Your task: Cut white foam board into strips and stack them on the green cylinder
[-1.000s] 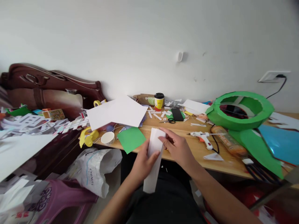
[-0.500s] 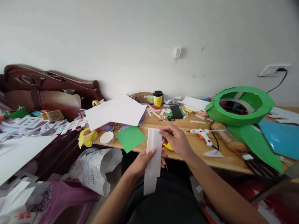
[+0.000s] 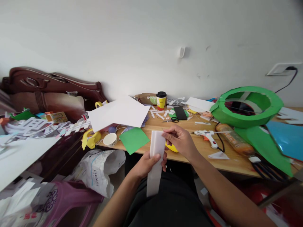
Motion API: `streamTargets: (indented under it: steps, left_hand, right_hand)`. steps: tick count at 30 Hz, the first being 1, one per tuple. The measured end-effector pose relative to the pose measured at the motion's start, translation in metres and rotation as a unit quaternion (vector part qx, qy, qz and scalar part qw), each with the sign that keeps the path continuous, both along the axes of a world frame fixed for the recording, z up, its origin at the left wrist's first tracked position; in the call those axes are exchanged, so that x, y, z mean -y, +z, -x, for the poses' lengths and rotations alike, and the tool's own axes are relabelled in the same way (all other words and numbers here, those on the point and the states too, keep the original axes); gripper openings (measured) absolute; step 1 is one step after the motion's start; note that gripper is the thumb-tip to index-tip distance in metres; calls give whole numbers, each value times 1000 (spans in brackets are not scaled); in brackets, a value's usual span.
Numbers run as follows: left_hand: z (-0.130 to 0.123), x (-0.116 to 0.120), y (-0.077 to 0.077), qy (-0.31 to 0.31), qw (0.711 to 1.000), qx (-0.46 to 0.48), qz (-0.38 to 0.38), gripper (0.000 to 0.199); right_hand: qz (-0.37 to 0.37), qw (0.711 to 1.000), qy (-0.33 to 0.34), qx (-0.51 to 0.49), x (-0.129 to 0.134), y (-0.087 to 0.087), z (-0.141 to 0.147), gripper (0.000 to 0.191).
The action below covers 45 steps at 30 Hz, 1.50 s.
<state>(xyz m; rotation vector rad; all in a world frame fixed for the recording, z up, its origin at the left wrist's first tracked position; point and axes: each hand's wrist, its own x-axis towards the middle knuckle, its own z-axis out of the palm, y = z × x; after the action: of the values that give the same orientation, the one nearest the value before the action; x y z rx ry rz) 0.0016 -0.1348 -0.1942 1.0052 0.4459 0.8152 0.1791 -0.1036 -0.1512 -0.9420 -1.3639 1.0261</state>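
Note:
A long white strip (image 3: 153,176) stands nearly upright over my lap, its top end near the table's front edge. My left hand (image 3: 147,163) grips it around the middle, thumb across the front and fingers behind. My right hand (image 3: 178,140) pinches the strip's top right edge between thumb and fingertips. Beyond my right hand, a yellow object (image 3: 172,147) is partly hidden on the table edge. To the left of the strip lies a green paper square (image 3: 134,140).
On the wooden table (image 3: 189,151) are a glue gun (image 3: 207,137), scissors (image 3: 174,119), a black phone (image 3: 180,113), a lidded cup (image 3: 161,101) and white scraps. A green ring (image 3: 248,121) stands right; large white sheets (image 3: 120,113) and a paper bowl (image 3: 110,139) lie left.
The strip's layers, offset at the lower end before, now look lined up. Both hands keep their hold, and the view has shifted slightly.

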Motion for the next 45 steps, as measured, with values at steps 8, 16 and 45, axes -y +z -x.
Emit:
streamTargets:
  steps: [8,16,45]
  left_hand:
    - [0,10,13,34,988,-125,-89,45]
    - [-12,19,22,228,888,-280,-284,26]
    - [-4,7,-6,150,970,-15,-193,53]
  right_hand:
    - [-100,990,-23,94,6,12,-6,23]
    - [-163,985,-31,40,23,6,16,32]
    - [-217,966,-42,137,53,30,20,25]
